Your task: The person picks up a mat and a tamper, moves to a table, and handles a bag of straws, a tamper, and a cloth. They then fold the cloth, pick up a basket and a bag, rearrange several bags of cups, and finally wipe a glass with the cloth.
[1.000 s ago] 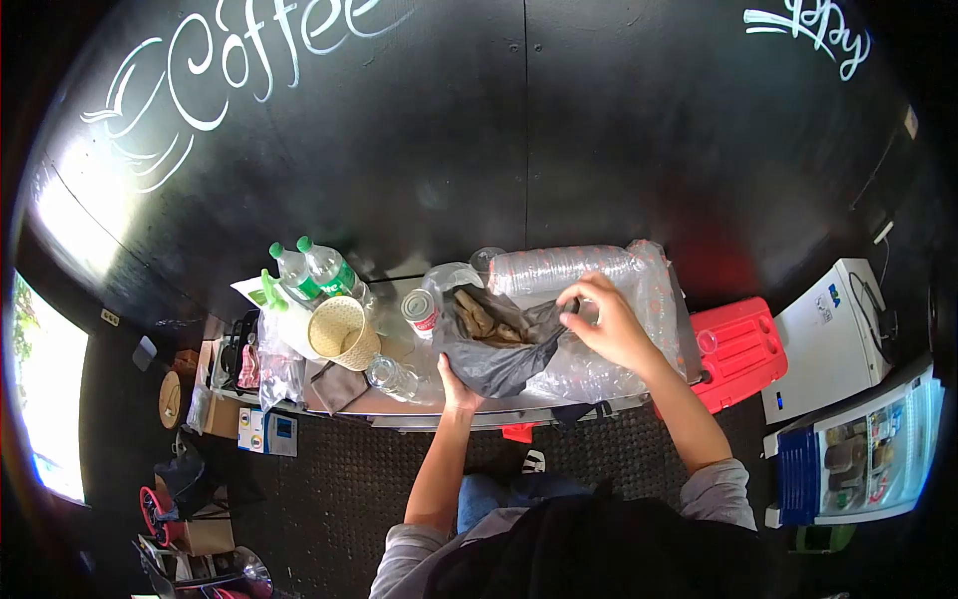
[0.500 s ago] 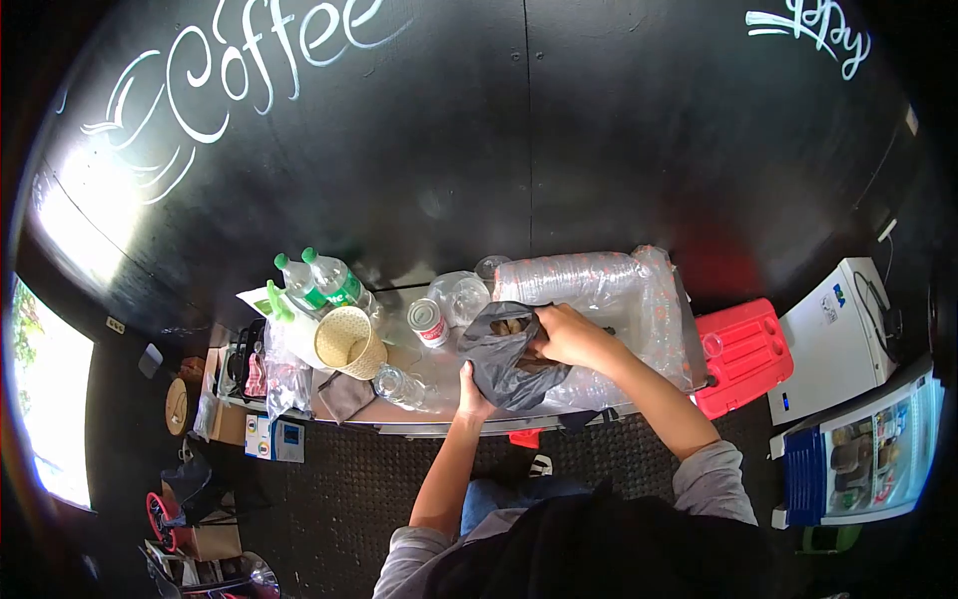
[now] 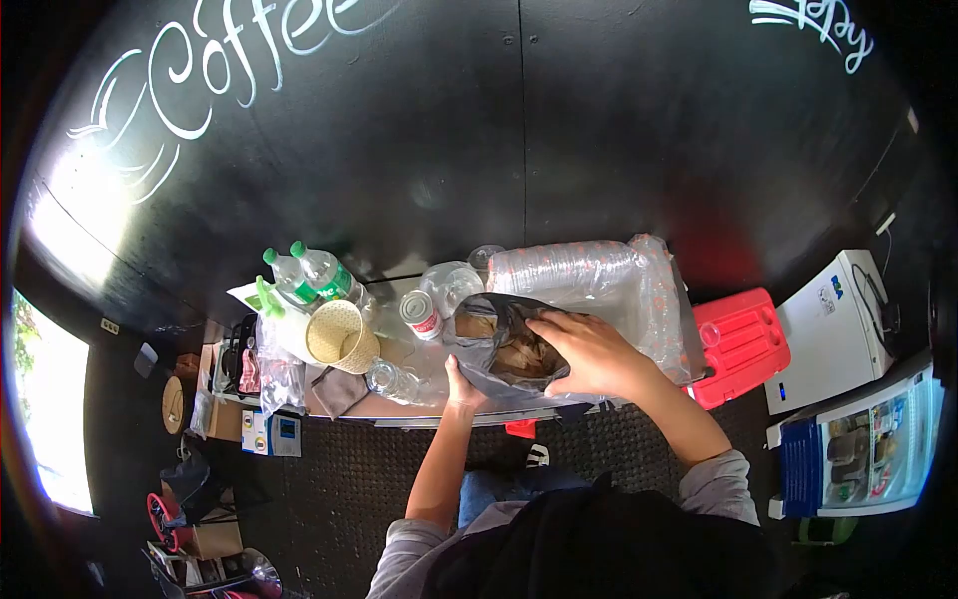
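A dark grey plastic bag (image 3: 483, 375) stands at the front of the table, its mouth wide and facing up. Crumpled brown wrapping or packets (image 3: 526, 354) show inside; their exact kind I cannot make out. My left hand (image 3: 463, 387) grips the bag's left side, thumb up along the outside and the other fingers hidden behind it. Across the right rim lies my right hand (image 3: 599, 354), fingers and thumb spread apart over the opening. Just left of the bag is a red and white can (image 3: 420, 314).
Clear plastic-wrapped stacks of cups (image 3: 569, 270) line the table's back right. To the left are a woven cream basket (image 3: 341, 335), green-capped bottles (image 3: 321, 272), a clear plastic bottle (image 3: 392, 381) and a dark pouch (image 3: 339, 390). A red cooler (image 3: 740, 346) is at the right.
My right hand has come up out of the bag to its right rim, fingers spreading. The bag's mouth is wider and more brown contents show. My left hand keeps its hold.
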`<state>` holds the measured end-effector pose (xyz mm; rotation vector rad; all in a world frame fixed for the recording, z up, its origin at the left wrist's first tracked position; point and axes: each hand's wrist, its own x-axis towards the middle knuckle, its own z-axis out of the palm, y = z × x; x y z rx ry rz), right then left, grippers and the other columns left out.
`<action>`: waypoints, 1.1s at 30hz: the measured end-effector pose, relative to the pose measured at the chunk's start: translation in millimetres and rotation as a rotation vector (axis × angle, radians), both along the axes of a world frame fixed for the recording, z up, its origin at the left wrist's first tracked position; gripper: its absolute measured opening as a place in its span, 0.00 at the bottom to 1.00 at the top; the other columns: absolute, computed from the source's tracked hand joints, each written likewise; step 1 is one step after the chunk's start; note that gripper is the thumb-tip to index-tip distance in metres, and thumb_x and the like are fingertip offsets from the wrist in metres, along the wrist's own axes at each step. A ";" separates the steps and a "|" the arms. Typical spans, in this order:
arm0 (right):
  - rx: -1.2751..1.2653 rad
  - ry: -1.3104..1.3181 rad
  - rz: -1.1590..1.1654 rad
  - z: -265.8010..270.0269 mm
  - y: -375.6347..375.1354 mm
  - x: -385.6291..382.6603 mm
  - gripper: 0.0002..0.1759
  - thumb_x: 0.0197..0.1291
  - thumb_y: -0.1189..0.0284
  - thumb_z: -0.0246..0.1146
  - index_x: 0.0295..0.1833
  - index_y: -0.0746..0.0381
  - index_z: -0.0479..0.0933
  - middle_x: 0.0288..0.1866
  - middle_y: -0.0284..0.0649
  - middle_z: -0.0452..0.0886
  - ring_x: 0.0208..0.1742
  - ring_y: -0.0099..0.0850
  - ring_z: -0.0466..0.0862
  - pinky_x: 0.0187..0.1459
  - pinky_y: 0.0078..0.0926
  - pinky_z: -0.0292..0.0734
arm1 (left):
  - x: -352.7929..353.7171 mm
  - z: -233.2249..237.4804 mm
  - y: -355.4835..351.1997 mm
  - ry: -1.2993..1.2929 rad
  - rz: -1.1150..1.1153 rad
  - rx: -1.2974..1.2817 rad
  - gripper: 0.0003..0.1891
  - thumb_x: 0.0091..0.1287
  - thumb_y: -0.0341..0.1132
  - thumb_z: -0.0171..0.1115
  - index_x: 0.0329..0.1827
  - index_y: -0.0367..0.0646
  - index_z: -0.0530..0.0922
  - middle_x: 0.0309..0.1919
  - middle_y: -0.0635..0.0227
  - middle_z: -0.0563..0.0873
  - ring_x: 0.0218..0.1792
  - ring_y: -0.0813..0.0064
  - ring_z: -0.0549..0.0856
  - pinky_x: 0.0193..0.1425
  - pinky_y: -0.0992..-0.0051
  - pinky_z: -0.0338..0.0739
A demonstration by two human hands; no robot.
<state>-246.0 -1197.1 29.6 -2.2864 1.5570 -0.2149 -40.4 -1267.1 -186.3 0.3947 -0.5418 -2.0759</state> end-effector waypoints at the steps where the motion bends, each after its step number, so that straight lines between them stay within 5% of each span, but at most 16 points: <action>1: -0.063 -0.030 0.019 -1.0 3.4 -1.8 0.49 0.36 0.61 0.73 0.66 0.62 0.61 0.65 0.50 0.64 0.64 0.46 0.66 0.63 0.40 0.62 | -1.0 0.1 -0.8 0.000 -0.001 0.001 0.48 0.48 0.68 0.57 0.68 0.46 0.60 0.65 0.59 0.67 0.64 0.55 0.66 0.68 0.54 0.58; 9: -0.328 -0.534 -0.011 13.5 14.8 -8.2 0.35 0.38 0.70 0.74 0.56 0.63 0.71 0.58 0.44 0.71 0.57 0.40 0.73 0.55 0.33 0.70 | 3.7 5.9 2.8 -0.041 0.161 0.021 0.48 0.50 0.70 0.53 0.68 0.45 0.59 0.65 0.60 0.66 0.64 0.55 0.66 0.68 0.53 0.59; 12: -0.387 -0.615 -0.165 11.2 14.5 -6.1 0.30 0.45 0.65 0.73 0.52 0.63 0.69 0.42 0.43 0.74 0.43 0.35 0.78 0.45 0.31 0.73 | 9.0 -12.5 -9.1 -0.048 0.202 0.027 0.44 0.56 0.70 0.45 0.69 0.47 0.58 0.66 0.61 0.65 0.65 0.55 0.65 0.68 0.54 0.59; 16: -0.207 -0.690 -0.078 -6.0 16.7 4.6 0.32 0.48 0.64 0.72 0.55 0.62 0.65 0.27 0.36 0.74 0.27 0.30 0.75 0.37 0.27 0.73 | 18.1 -16.7 -11.3 -0.069 0.214 0.032 0.44 0.57 0.69 0.42 0.69 0.47 0.58 0.66 0.61 0.65 0.65 0.55 0.65 0.68 0.54 0.59; 20: -0.040 -0.785 0.003 -6.8 15.5 14.9 0.30 0.49 0.66 0.71 0.55 0.62 0.65 0.24 0.34 0.71 0.26 0.26 0.72 0.34 0.25 0.71 | 29.3 -19.5 -10.6 -0.092 0.253 0.040 0.43 0.58 0.69 0.40 0.70 0.48 0.57 0.66 0.61 0.64 0.65 0.55 0.65 0.68 0.54 0.59; 23: 0.184 -0.895 0.002 -13.7 10.0 22.1 0.26 0.50 0.75 0.68 0.55 0.62 0.67 0.23 0.29 0.72 0.29 0.16 0.73 0.37 0.20 0.67 | 35.2 -24.7 -2.0 -0.098 0.353 0.064 0.42 0.59 0.69 0.38 0.70 0.48 0.56 0.66 0.61 0.64 0.65 0.55 0.64 0.68 0.54 0.59; 25: 0.168 -0.883 0.006 -21.6 1.0 27.4 0.22 0.54 0.78 0.64 0.54 0.63 0.68 0.24 0.29 0.73 0.30 0.16 0.73 0.37 0.18 0.68 | 32.9 -7.3 12.4 -0.118 0.429 0.106 0.42 0.60 0.69 0.37 0.70 0.49 0.56 0.67 0.61 0.64 0.66 0.56 0.64 0.68 0.54 0.59; 26: 0.250 -1.008 -0.027 -24.5 -5.3 31.0 0.20 0.55 0.79 0.62 0.53 0.64 0.68 0.25 0.30 0.74 0.30 0.17 0.73 0.37 0.18 0.69 | 23.6 39.9 26.4 -0.198 0.414 0.155 0.43 0.59 0.70 0.36 0.71 0.50 0.54 0.68 0.61 0.62 0.67 0.55 0.62 0.68 0.53 0.58; 33: 0.357 -1.278 -0.037 -59.2 -56.7 62.7 0.07 0.62 0.78 0.55 0.45 0.65 0.72 0.27 0.31 0.74 0.30 0.18 0.74 0.37 0.17 0.70 | 41.4 -9.7 25.5 0.029 0.274 0.275 0.42 0.59 0.71 0.37 0.70 0.49 0.57 0.64 0.61 0.66 0.63 0.57 0.67 0.66 0.56 0.62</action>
